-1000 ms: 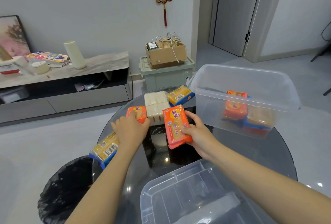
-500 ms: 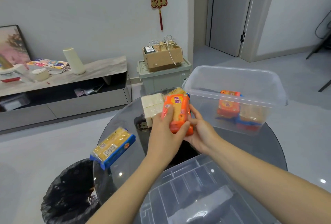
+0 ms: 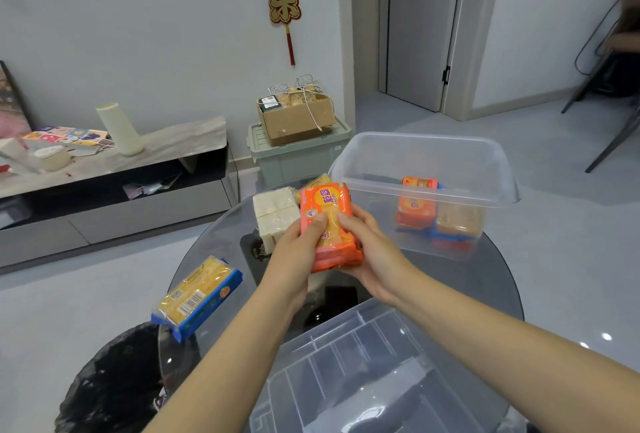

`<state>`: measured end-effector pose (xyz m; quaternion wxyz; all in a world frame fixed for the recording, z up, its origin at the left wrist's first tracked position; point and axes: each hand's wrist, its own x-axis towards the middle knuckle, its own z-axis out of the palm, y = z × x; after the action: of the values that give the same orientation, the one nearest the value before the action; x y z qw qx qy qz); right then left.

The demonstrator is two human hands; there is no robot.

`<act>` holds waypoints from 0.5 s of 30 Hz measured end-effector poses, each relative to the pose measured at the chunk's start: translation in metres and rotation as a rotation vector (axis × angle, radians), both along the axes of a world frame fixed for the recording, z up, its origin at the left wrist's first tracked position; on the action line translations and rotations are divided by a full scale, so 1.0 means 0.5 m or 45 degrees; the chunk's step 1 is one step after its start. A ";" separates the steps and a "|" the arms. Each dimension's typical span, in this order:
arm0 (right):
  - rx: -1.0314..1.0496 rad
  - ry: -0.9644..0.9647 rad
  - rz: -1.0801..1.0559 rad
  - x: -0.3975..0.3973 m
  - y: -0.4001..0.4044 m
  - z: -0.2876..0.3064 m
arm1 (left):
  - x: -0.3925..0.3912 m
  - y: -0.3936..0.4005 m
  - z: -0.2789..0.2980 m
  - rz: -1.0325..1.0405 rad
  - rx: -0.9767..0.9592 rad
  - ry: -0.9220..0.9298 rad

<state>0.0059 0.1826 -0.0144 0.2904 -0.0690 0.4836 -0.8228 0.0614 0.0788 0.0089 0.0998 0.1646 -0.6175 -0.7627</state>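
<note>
Both hands hold orange snack packs (image 3: 327, 225) stacked together above the round glass table (image 3: 491, 280). My left hand (image 3: 296, 249) grips the stack from the left, thumb on its front. My right hand (image 3: 372, 251) grips it from the right and below. Behind the stack peeks a yellow pack (image 3: 323, 179), partly hidden. A white pack (image 3: 273, 211) lies on the table just left of the stack. A clear plastic bin (image 3: 426, 169) stands to the right, holding orange and blue packs (image 3: 415, 207). A yellow-and-blue pack (image 3: 197, 294) lies at the table's left edge.
A clear bin lid (image 3: 363, 373) lies at the near table edge. A black-bagged waste bin (image 3: 110, 384) stands on the floor at lower left. Behind the table are a green crate (image 3: 298, 155) with a cardboard box (image 3: 294, 117), and a low cabinet (image 3: 114, 183) at left.
My left hand lifted its orange pack off the table and brought it against the pack in my right hand. Both hands now hold the stack, raised slightly toward the bin.
</note>
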 end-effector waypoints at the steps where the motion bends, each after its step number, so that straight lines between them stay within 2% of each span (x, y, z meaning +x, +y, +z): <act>1: 0.036 0.046 -0.042 0.000 0.003 0.008 | -0.001 0.004 0.009 -0.026 -0.010 0.008; 8: 0.593 0.445 -0.247 -0.046 0.048 0.114 | -0.064 0.030 0.128 -0.056 -0.365 0.042; 12: 0.725 0.437 -0.287 -0.127 0.077 0.195 | -0.160 0.048 0.179 -0.133 -0.360 -0.033; 15: 0.747 0.332 -0.264 -0.195 0.087 0.231 | -0.241 0.062 0.192 -0.210 -0.397 -0.082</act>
<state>-0.0918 0.2262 0.1011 0.1485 -0.0375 0.7372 -0.6581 -0.0593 0.1096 0.1048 0.0414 0.1202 -0.7427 -0.6575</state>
